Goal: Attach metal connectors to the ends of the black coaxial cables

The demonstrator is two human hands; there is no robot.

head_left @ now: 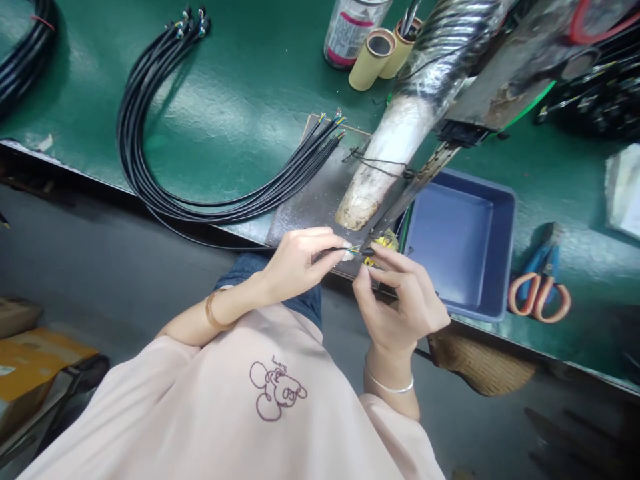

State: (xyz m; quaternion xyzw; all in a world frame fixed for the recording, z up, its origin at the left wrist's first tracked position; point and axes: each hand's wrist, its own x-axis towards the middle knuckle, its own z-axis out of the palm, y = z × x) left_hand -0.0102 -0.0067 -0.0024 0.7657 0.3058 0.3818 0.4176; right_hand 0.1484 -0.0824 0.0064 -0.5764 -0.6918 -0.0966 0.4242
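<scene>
My left hand [297, 260] pinches the end of a black cable [343, 250] whose coloured wire tips stick out between my fingers. My right hand [397, 300] is closed in a pinch on those wire tips [363, 252] from the other side. Both hands meet at the bench edge, just below the wrapped nozzle [385, 160] of a machine. A bundle of several black cables [150, 167] loops over the green bench [235, 113], with stripped ends lying on a dark plate [310, 200].
A blue tray [505, 253] stands right of my hands. Orange-handled scissors [540, 293] and blue pliers [543, 257] lie farther right. A can [350, 30] and cardboard tubes [373, 60] stand at the back. Boxes [35, 360] sit on the floor at left.
</scene>
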